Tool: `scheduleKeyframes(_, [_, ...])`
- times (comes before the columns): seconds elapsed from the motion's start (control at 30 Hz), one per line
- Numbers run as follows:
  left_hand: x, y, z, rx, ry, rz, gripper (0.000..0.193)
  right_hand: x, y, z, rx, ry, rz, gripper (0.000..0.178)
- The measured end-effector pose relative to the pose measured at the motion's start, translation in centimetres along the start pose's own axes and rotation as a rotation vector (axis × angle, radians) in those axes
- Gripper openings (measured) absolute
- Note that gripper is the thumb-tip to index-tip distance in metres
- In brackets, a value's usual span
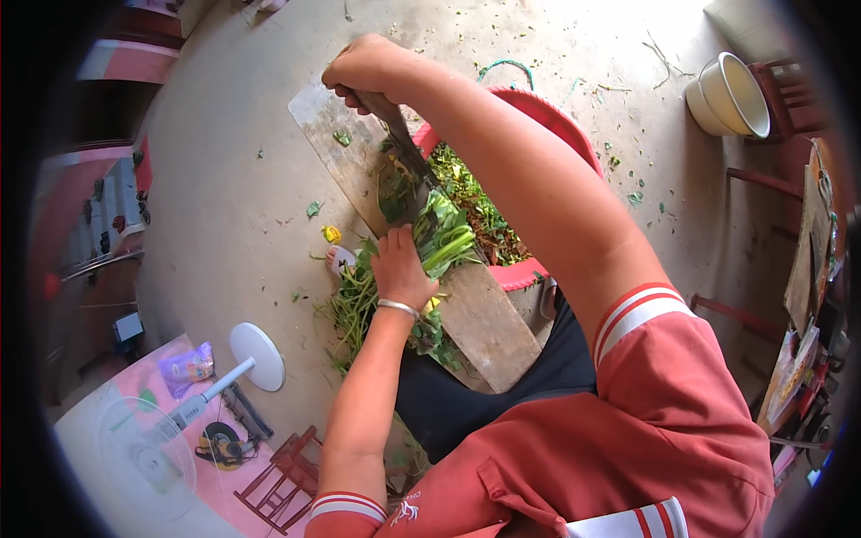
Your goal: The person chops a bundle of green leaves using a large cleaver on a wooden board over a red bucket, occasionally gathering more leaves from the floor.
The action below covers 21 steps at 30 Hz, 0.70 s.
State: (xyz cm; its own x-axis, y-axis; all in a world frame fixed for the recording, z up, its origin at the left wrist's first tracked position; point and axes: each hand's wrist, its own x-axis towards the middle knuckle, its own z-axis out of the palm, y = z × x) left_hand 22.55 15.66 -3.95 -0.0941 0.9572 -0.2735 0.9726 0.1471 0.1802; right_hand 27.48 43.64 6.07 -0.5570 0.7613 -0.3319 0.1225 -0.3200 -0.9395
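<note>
My left hand [401,267], a bracelet at its wrist, presses closed around a bunch of leafy green stems [446,235] on a long wooden board [491,330]. Stem ends stick out to the right of my fingers, and long stems trail off the board's left side. Farther away, my right hand [372,70] grips the handle of a large dark knife [408,145]. Its blade slants down to the leaves just beyond my left hand. Beside the board, partly behind my right forearm, a red tub [558,121] holds chopped greens [484,211].
Cut leaf bits and a yellow flower [332,234] lie on the concrete floor. A pale bucket [728,97] stands at far right near wooden chairs. To the lower left are a white standing fan [148,457], a purple package [186,369] and a small red-brown chair [285,480].
</note>
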Motion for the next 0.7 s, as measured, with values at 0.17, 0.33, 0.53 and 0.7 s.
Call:
scheduleKeyframes(0.17, [2.3, 0.3, 1.2, 0.017, 0.0, -0.112, 0.072, -5.4, 3.2, 0.6, -0.189, 0.105, -0.388, 0.019])
scheduleKeyframes(0.33, [2.3, -0.1, 2.0, 0.0, 0.063, -0.106, 0.078, -16.9, 8.3, 1.9, -0.307, 0.246, -0.476, 0.017])
scheduleKeyframes(0.53, [0.0, 0.1, 0.5, -0.017, 0.044, 0.003, 0.078, -5.3, 6.0, -0.4, -0.176, 0.092, -0.38, 0.031])
scheduleKeyframes(0.7, [1.3, 0.5, 0.8, 0.03, 0.109, -0.035, 0.08, -0.1, 0.6, 0.1, -0.123, 0.031, -0.074, 0.027])
